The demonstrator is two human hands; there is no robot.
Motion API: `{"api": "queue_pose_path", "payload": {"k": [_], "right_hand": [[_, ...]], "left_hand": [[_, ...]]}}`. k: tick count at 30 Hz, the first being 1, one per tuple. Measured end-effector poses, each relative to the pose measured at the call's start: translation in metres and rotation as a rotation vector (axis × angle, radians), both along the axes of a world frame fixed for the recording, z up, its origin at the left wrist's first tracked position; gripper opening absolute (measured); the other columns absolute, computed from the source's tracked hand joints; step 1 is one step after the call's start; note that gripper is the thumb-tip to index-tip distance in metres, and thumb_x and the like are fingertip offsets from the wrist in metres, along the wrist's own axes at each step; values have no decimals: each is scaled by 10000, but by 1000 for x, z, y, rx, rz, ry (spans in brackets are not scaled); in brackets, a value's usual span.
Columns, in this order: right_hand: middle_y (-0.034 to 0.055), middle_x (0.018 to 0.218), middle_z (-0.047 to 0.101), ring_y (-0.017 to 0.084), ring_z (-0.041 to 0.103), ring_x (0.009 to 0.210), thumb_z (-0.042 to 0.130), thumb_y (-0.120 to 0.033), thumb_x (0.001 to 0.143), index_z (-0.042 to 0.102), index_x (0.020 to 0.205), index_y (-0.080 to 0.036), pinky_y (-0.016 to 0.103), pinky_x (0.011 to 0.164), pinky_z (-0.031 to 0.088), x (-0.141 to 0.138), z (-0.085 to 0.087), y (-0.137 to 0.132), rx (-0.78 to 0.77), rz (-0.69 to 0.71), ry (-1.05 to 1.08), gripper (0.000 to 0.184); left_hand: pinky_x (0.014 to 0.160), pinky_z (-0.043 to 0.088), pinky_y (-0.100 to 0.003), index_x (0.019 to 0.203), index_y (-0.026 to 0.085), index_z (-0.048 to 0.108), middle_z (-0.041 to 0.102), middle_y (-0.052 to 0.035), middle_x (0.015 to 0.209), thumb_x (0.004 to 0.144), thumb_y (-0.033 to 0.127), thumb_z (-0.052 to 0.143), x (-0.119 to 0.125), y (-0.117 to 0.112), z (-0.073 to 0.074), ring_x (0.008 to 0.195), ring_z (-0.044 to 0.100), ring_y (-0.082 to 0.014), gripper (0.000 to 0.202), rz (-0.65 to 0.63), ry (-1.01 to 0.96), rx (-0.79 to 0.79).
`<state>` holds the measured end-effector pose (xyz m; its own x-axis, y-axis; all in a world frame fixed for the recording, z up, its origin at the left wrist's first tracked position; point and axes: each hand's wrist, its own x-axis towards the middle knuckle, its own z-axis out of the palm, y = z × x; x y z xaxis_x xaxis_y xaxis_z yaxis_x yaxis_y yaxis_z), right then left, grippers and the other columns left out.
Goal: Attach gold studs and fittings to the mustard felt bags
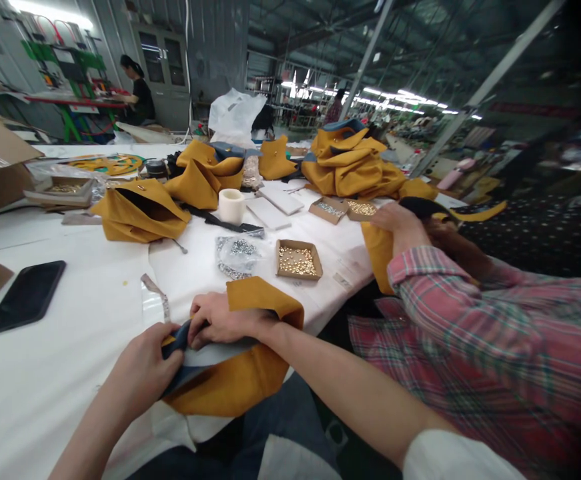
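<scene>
A mustard-yellow fabric bag (235, 387) with a blue-grey lining lies at the table's front edge, its mouth spread toward me. My left hand (153, 357) grips the bag's folded blue edge between thumb and fingers. Inside the opening, my right hand (220, 320) has its fingers bent against the same edge, close to the left hand. A yellow flap hangs over my right wrist. What the right fingertips pinch, if anything beyond the lining, is hidden. Just beyond are a cardboard tray of gold-coloured metal bits (297, 260) and a clear plastic bag of silvery bits (237, 255).
A phone (25, 297) lies at left. Yellow bags (143, 210), a roll of white tape (231, 206) and white flat boxes (275, 207) stand farther back, with a yellow pile (347, 163) behind. At right, a co-worker in a plaid sleeve (435, 287) handles another yellow piece.
</scene>
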<state>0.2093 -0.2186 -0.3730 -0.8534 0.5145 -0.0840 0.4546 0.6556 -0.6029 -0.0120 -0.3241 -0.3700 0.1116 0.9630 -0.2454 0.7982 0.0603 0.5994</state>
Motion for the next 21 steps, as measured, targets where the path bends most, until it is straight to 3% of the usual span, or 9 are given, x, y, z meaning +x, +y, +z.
{"api": "queue_pose_path", "payload": {"k": [3,7,10,12,15,18,21], "right_hand": [[-22,1339,780,219,699,1100,904,-446,991,943,1108,-407,326,965,510,-3,0,-6,79,-18,-27,129],[-12,1101,831,212,697,954,957,-402,892,953,1035,-352,315,797,480,-11,-6,-14,36,-138,-41,152],[-24,933,810,195,696,891,979,-366,862,951,1002,-327,327,777,454,-15,-11,-20,14,-240,-12,148],[-41,924,809,182,687,869,1009,-357,837,950,989,-341,338,790,447,-16,-10,-23,13,-280,-5,164],[-54,1119,830,181,681,907,1055,-358,798,937,948,-336,354,830,464,-17,-3,-30,8,-336,-36,192],[-48,1419,750,175,685,966,1048,-353,826,893,924,-299,364,880,495,-18,8,-39,16,-376,-49,191],[17,1468,690,181,688,943,991,-292,870,790,1112,-255,360,841,515,-18,18,-48,112,-397,-76,317]], "left_hand": [[941,524,-450,1077,262,754,820,-69,1055,870,399,580,0,-1,-1,1017,735,-314,304,9,-54,4],[932,511,-456,1071,262,731,803,-58,1029,869,397,583,-2,-2,-3,996,724,-313,285,11,-76,11],[957,510,-457,1087,264,726,791,-44,1050,888,389,581,-4,-3,-4,1021,720,-306,275,-4,-105,28],[978,514,-450,1103,268,725,792,-32,1082,897,379,594,-6,-4,-5,1052,724,-299,268,-5,-140,34],[985,517,-442,1138,271,733,797,-21,1111,889,361,615,-8,-6,-7,1081,725,-297,289,0,-176,42],[989,514,-443,1178,272,743,800,-14,1131,878,351,617,-8,-7,-7,1094,726,-298,335,25,-200,52],[1000,513,-453,1209,269,755,806,-19,1150,868,355,616,-8,-8,-7,1103,730,-306,378,66,-226,47]]}}
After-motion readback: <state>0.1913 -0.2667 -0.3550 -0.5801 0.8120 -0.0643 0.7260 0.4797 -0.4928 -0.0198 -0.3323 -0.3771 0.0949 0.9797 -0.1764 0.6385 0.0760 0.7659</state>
